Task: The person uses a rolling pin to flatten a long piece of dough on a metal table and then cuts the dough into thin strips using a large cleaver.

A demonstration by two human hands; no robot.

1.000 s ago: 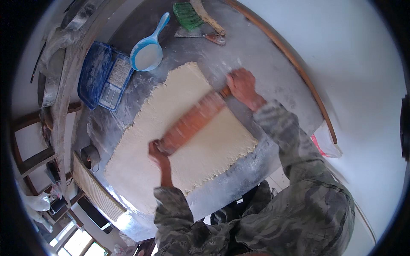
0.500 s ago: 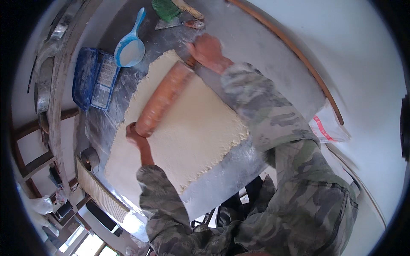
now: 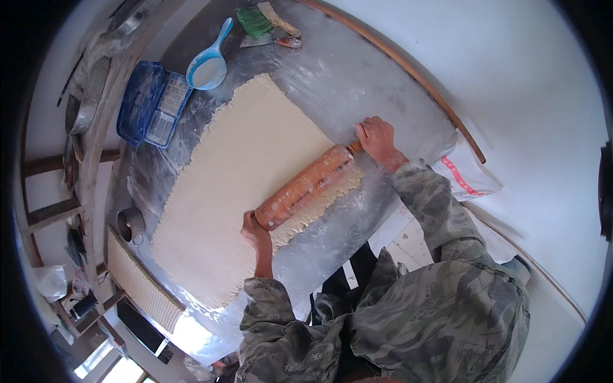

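Note:
A large flat sheet of pale dough (image 3: 223, 172) with ragged edges lies on a floured grey table. Across its near right edge rests a thick wooden rolling pin (image 3: 305, 187), tilted so its right end is farther from me. My left hand (image 3: 257, 236) is closed around the handle at the near left end. At the far right end my right hand (image 3: 378, 137) grips the other handle, just beyond the dough's edge. Both forearms are in camouflage sleeves.
Left of the dough lie an open blue case (image 3: 150, 108) and a blue dipper (image 3: 209, 70) holding white powder. Beyond are a green-bristled brush (image 3: 254, 23) and a scraper (image 3: 262, 41). A metal cup (image 3: 131, 225) and ridged board (image 3: 140, 281) sit at left. A wooden strip (image 3: 408, 67) edges the table.
Both hands have drawn the rolling pin back toward me and to the right, from the far part of the dough to its near edge. The view has shifted slightly.

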